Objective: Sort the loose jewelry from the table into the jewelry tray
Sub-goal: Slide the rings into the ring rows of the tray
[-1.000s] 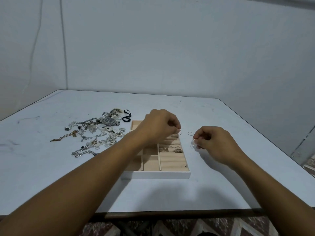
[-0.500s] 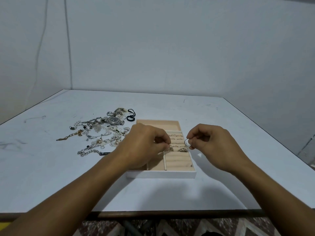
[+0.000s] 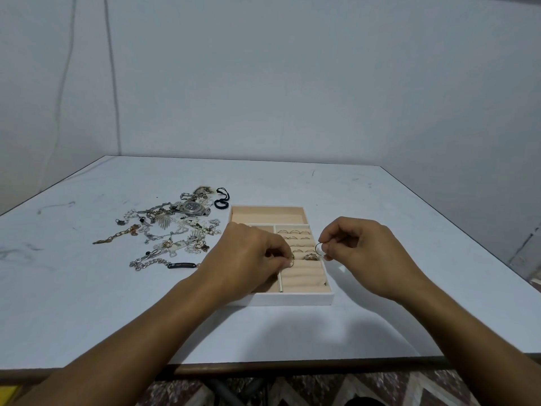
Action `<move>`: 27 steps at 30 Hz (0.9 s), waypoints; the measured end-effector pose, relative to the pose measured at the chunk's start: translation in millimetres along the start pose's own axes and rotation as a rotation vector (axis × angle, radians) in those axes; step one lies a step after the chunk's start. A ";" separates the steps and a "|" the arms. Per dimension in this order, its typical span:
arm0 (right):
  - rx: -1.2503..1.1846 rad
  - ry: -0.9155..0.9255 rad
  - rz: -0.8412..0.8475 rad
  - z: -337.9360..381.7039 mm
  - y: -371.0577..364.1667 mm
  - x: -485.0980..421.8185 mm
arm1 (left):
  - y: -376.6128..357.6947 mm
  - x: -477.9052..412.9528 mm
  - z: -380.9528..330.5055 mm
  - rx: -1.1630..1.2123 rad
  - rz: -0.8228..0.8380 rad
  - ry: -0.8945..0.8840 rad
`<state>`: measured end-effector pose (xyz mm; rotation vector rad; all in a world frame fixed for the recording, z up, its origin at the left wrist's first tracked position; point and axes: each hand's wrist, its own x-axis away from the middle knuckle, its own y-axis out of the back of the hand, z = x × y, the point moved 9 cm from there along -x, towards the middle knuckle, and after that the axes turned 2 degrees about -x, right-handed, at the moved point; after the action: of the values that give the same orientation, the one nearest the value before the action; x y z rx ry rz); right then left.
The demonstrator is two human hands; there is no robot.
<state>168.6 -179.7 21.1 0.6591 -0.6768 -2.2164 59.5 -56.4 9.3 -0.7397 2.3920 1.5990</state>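
Right grip [image 3: 366,254] pinching silver ring [image 3: 319,248] at right edge of jewelry tray [image 3: 292,299] — bare ring rolls [image 3: 303,273] just down-left. Left grip [image 3: 248,259] pinching 1 small ring [image 3: 291,263] against rolls.

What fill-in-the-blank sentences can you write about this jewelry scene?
The right hand pinches a small ____.
The loose jewelry lies to the ____ of the jewelry tray.
The watch lies on the ____.
Missing words: ring; left; table.
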 end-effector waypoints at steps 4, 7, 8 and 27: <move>-0.002 -0.007 0.002 -2.3 0.2 1.4 | 1.0 2.1 -10.7 -0.120 -0.041 -0.142; 0.001 -0.014 0.003 -5.0 0.4 2.3 | 0.4 5.6 -14.2 -0.163 -0.057 -0.203; 0.003 -0.016 0.002 -5.7 0.5 2.7 | 0.4 6.5 -13.9 -0.161 -0.055 -0.205; 0.029 0.005 -0.003 -6.7 -6.6 2.3 | -0.9 18.9 -21.8 -0.225 0.021 -0.231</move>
<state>168.3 -179.2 11.4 0.6802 -0.7068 -2.2110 46.5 -82.2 9.9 -0.5315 2.0898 1.8707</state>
